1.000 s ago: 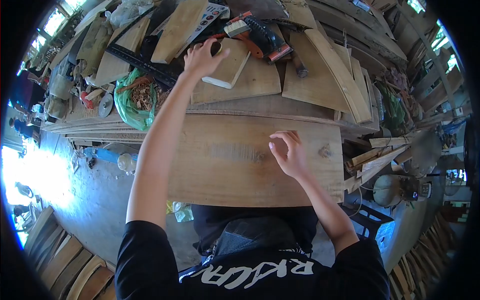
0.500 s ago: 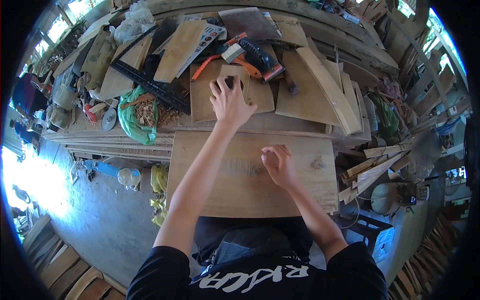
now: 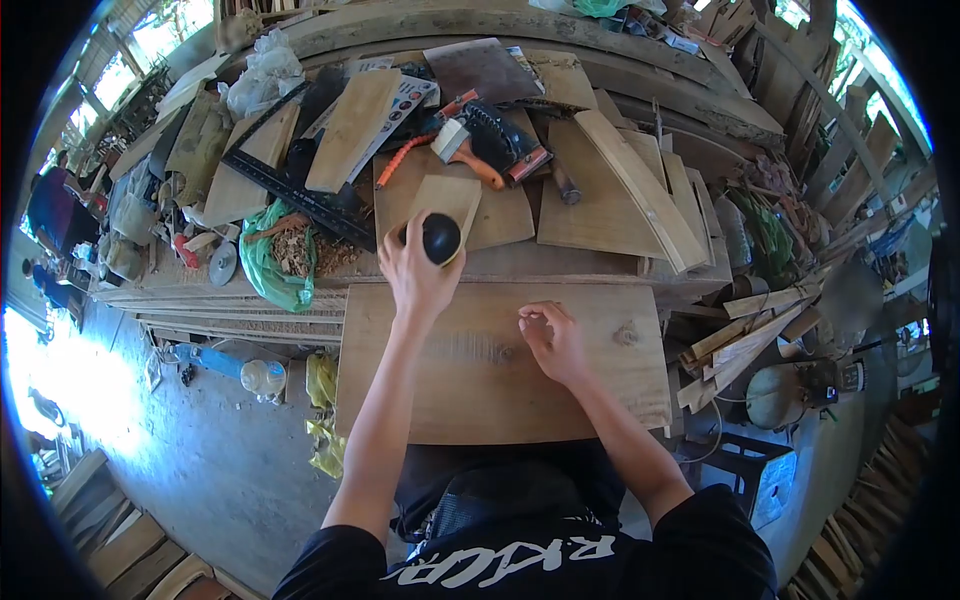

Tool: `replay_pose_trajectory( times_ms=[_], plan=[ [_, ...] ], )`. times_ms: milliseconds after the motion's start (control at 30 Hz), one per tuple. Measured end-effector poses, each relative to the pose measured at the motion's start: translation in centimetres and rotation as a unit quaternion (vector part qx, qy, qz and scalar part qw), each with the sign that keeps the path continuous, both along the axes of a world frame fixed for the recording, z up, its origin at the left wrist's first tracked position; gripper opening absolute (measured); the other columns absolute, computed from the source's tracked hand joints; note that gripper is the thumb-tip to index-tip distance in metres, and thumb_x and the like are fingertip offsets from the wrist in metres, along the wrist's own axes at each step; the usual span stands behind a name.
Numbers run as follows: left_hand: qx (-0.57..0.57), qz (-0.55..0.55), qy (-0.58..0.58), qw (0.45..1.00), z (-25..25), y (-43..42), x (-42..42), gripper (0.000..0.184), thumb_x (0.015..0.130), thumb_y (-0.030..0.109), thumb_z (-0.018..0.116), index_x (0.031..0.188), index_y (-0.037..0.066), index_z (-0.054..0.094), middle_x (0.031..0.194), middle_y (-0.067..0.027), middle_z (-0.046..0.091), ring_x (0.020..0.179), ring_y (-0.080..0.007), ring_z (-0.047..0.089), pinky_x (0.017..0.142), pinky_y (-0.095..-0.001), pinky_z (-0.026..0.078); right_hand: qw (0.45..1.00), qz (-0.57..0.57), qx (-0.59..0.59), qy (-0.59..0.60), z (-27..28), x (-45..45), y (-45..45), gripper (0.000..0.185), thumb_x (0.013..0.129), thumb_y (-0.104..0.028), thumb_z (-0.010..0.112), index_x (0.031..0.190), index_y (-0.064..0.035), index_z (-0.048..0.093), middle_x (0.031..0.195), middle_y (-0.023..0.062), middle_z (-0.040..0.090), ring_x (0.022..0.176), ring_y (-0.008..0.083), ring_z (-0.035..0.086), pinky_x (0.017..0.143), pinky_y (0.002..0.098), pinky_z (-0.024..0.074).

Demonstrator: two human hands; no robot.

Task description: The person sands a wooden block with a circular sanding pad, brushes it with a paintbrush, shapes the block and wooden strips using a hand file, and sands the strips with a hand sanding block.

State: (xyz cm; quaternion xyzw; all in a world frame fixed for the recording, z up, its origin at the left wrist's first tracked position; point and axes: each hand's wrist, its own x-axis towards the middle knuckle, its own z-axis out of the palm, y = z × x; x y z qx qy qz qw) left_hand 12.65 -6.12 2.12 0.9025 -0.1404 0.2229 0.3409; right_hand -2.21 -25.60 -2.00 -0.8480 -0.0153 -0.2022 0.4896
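Observation:
My left hand (image 3: 415, 278) is closed around a round, glossy black object (image 3: 441, 239), like a knob or cap, with a thin yellowish edge; the fingers hide part of it. It is held above the front of a small light wooden block (image 3: 448, 195) on the bench. My right hand (image 3: 556, 342) hovers over or rests on a wide wooden board (image 3: 470, 400) in front of me, fingers loosely curled and slightly apart, with nothing visible in them. Whether it touches the board I cannot tell.
Behind lie a paintbrush (image 3: 466, 155) with an orange handle, a black carpenter's square (image 3: 290, 180), a hammer (image 3: 566, 186) and a long wooden strip (image 3: 640, 190). A green bag of shavings (image 3: 275, 260) sits at the left. Plank offcuts (image 3: 745, 345) are stacked at the right.
My left hand has lifted the round black object off the small wooden block and brought it toward me, slightly left. My right hand has barely moved.

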Motion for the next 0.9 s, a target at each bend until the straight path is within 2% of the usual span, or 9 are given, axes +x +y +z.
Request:
replay_pose_trajectory(
  times_ms=[67,167,267,367,400,633,700,733,900],
  plan=[
    [-0.017,-0.021,0.011,1.000,0.5,1.9,-3.4,0.073,0.074,0.024,0.085,0.140,0.016,0.054,0.133,-0.0246,0.053,0.126,-0.0451,0.047,0.108,-0.0563,0.037,1.000,-0.005,0.018,0.011,0.5,-0.5,-0.1,0.018,0.089,-0.008,0.071,0.106,-0.0029,0.069,0.103,0.0169,0.071,0.096,0.0356,0.067,0.086,0.0427,0.0524],
    [-0.024,-0.080,0.010,0.996,1.2,3.7,-8.9,0.071,0.071,0.020,0.086,0.136,0.013,0.057,0.131,-0.0225,0.055,0.127,-0.0435,0.047,0.109,-0.0545,0.037,0.996,0.004,-0.039,-0.082,3.0,-1.8,0.2,0.029,0.088,-0.014,0.074,0.114,-0.0054,0.067,0.110,0.0189,0.068,0.101,0.0383,0.064,0.089,0.0450,0.0520],
    [-0.008,-0.178,0.093,0.980,1.1,3.8,-13.4,0.070,0.066,0.017,0.085,0.131,0.008,0.059,0.134,-0.0206,0.056,0.127,-0.0434,0.051,0.108,-0.0529,0.041,0.989,0.052,-0.075,-0.116,5.4,-3.3,2.0,0.045,0.087,-0.026,0.077,0.126,-0.0090,0.063,0.122,0.0190,0.063,0.112,0.0398,0.059,0.095,0.0498,0.0484],
    [-0.024,-0.283,0.104,0.953,-0.5,3.0,-14.4,0.076,0.064,0.016,0.085,0.135,0.011,0.058,0.138,-0.0210,0.052,0.124,-0.0446,0.050,0.106,-0.0542,0.041,0.978,0.050,-0.201,-0.034,5.7,-3.4,3.5,0.061,0.084,-0.038,0.078,0.136,-0.0111,0.058,0.132,0.0171,0.058,0.121,0.0387,0.055,0.101,0.0526,0.0437],
    [-0.017,-0.304,0.107,0.946,-0.6,2.7,-14.3,0.080,0.062,0.015,0.084,0.136,0.010,0.056,0.140,-0.0213,0.051,0.124,-0.0451,0.050,0.106,-0.0542,0.042,0.980,0.068,-0.187,0.017,5.0,-3.4,3.6,0.068,0.082,-0.042,0.079,0.139,-0.0117,0.056,0.136,0.0161,0.055,0.124,0.0378,0.052,0.102,0.0521,0.0419],
    [-0.074,-0.345,0.135,0.926,-1.8,1.7,-12.7,0.083,0.064,0.011,0.083,0.139,0.006,0.049,0.141,-0.0226,0.050,0.129,-0.0455,0.049,0.111,-0.0524,0.043,0.981,0.072,-0.179,-0.003,4.1,-2.5,3.5,0.061,0.080,-0.033,0.082,0.132,-0.0096,0.059,0.128,0.0143,0.060,0.120,0.0369,0.055,0.100,0.0500,0.0436],
    [-0.103,-0.329,0.153,0.926,-1.9,1.8,-12.9,0.093,0.067,0.018,0.088,0.146,0.004,0.043,0.145,-0.0226,0.048,0.135,-0.0440,0.046,0.115,-0.0514,0.040,0.983,0.063,-0.170,-0.011,3.5,-2.0,2.8,0.057,0.080,-0.030,0.083,0.128,-0.0080,0.061,0.125,0.0142,0.061,0.118,0.0370,0.056,0.099,0.0497,0.0442],
    [-0.085,-0.313,0.138,0.936,-1.8,2.0,-12.9,0.097,0.067,0.020,0.090,0.148,0.004,0.040,0.146,-0.0226,0.047,0.136,-0.0436,0.046,0.116,-0.0511,0.039,0.979,0.043,-0.199,-0.034,3.6,-2.0,2.1,0.046,0.082,-0.028,0.082,0.118,-0.0063,0.063,0.122,0.0140,0.061,0.115,0.0377,0.056,0.097,0.0497,0.0452],
    [-0.063,-0.273,0.189,0.941,-1.8,2.2,-12.1,0.116,0.066,0.032,0.095,0.158,0.005,0.029,0.145,-0.0258,0.050,0.138,-0.0444,0.047,0.115,-0.0508,0.040,0.968,-0.130,-0.215,-0.014,1.8,-0.2,-2.6,0.034,0.086,-0.026,0.078,0.111,-0.0067,0.064,0.114,0.0156,0.062,0.109,0.0377,0.057,0.097,0.0506,0.0441]
  ],
)
